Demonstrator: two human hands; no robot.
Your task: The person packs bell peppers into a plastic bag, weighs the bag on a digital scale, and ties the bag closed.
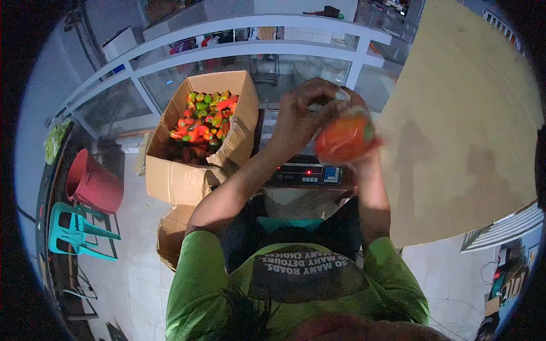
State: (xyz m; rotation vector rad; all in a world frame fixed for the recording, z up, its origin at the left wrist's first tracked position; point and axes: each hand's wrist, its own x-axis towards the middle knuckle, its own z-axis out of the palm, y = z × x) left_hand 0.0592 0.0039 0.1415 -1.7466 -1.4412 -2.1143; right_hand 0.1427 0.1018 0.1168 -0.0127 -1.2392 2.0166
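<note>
Up in front of me hangs a clear plastic bag of red and orange peppers [343, 140], with a little green showing inside; motion blurs it. My left hand [307, 108] is closed, its fingers pinching the gathered top of the bag. Behind and beside the bag, my right hand [359, 101] grips near the same top, partly hidden by it. Below the bag sits a digital scale [304, 175] with red lights and a blue keypad. To the left, an open cardboard box [173, 179] holds many loose red and green peppers [206, 122].
A large tan board [460, 131] stands close on the right. White-framed glass railing [244, 71] runs across the back. At far left are a red bucket [94, 182], a teal plastic stool [71, 230] and a bag of greens [56, 141]. Another cardboard box [173, 236] lies beside my left arm.
</note>
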